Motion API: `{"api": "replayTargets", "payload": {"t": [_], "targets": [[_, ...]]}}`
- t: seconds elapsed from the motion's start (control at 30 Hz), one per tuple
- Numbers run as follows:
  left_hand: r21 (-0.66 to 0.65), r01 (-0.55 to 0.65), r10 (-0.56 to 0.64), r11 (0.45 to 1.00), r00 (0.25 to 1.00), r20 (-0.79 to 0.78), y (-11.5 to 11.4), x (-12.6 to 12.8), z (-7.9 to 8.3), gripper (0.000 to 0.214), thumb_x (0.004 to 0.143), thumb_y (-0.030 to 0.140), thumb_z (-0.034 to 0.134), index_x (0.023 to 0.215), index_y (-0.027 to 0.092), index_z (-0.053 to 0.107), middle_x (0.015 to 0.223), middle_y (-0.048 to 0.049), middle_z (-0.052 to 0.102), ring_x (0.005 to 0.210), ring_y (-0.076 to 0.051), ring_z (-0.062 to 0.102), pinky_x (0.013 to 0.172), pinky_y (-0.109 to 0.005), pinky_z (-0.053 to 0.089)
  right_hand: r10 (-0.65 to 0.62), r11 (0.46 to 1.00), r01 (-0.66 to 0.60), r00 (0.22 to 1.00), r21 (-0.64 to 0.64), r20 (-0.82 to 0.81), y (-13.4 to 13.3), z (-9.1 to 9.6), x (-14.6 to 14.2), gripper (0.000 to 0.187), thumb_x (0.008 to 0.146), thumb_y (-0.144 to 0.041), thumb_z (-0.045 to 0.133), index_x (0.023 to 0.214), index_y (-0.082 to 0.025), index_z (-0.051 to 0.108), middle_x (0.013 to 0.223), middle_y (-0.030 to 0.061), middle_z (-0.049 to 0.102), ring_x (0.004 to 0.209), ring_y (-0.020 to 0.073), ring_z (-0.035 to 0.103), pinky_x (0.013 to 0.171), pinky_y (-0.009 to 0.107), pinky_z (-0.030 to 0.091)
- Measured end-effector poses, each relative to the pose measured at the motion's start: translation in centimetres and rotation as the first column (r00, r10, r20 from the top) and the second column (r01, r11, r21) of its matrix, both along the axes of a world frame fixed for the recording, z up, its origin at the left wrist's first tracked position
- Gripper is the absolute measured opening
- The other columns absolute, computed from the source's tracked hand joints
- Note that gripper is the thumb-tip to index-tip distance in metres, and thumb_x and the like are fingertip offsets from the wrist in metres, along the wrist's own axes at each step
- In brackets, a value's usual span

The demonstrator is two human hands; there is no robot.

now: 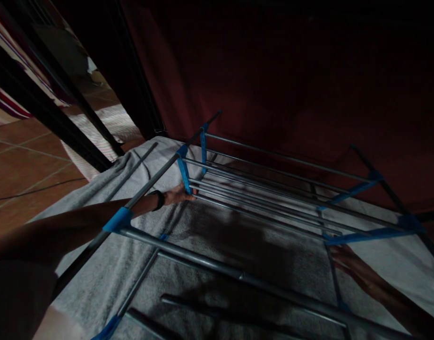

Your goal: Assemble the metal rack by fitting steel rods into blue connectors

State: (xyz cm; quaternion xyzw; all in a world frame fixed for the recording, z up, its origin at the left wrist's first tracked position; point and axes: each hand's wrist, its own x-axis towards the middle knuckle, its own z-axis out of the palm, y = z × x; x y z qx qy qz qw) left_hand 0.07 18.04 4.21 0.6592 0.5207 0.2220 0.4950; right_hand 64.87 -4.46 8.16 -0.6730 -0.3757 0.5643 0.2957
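A clothes drying rack (259, 203) of grey metal rods with blue plastic joints fills the view. A grey towel (217, 236) is spread out on a lower level beneath the top rods. My left hand (177, 193), with a dark band on the wrist, reaches under the rack's left side bar to the ends of the top rods; a blue joint hides its fingers. My right hand (347, 264) lies low at the right, under a blue crossbar, with its fingers stretched out on the towel.
A dark red curtain or wall (291, 71) stands close behind the rack. Terracotta floor tiles (25, 165) and dark slanted poles (54, 118) are at the left, with striped fabric at the far left edge. The light is very dim.
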Motion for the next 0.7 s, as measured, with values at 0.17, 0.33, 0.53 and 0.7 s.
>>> {"api": "replayTargets", "payload": {"t": [0.17,0.33,0.53,0.7], "targets": [[-0.006,0.014,-0.014,1.0,1.0,0.007,0.0,-0.3,-0.2,0.053,0.066,0.049,0.08,0.1,0.013,0.06,0.088,-0.0008,0.065,0.089,-0.02,0.051,0.085,-0.032,0.045,-0.125,0.992,0.122,0.977,0.031,0.171,2.2,-2.4,0.8,0.038,0.046,-0.051,0.069,0.084,-0.044,0.068,0.151,0.0014,0.05,0.146,0.0329,0.038,0.112,0.046,0.038],[0.024,-0.016,0.016,1.0,1.0,0.003,-0.4,0.2,0.3,0.047,0.063,0.047,0.08,0.094,0.016,0.063,0.086,-0.0005,0.064,0.087,-0.021,0.055,0.086,-0.036,0.048,-0.194,0.979,0.182,0.97,0.093,0.144,1.3,-2.4,1.0,0.039,0.043,-0.054,0.075,0.075,-0.032,0.071,0.153,0.0087,0.048,0.141,0.0389,0.045,0.106,0.045,0.045],[0.087,-0.072,0.068,0.994,0.996,0.049,-1.6,1.9,1.2,0.045,0.061,0.045,0.08,0.094,0.018,0.065,0.091,-0.0051,0.066,0.099,-0.026,0.058,0.092,-0.042,0.051,-0.273,0.961,0.264,0.953,0.078,0.133,2.1,-4.3,2.0,0.057,0.049,-0.046,0.078,0.105,-0.037,0.068,0.141,0.0066,0.06,0.133,0.0366,0.053,0.1,0.042,0.048],[0.094,-0.125,0.125,0.988,0.992,0.006,-2.8,2.8,2.4,0.035,0.062,0.041,0.077,0.084,0.017,0.065,0.082,-0.0028,0.065,0.095,-0.026,0.057,0.088,-0.039,0.051,-0.273,0.961,0.267,0.956,0.068,0.102,2.4,-5.9,3.4,0.072,0.056,-0.048,0.079,0.123,-0.039,0.057,0.14,0.0098,0.061,0.13,0.0333,0.057,0.098,0.039,0.051]]}}
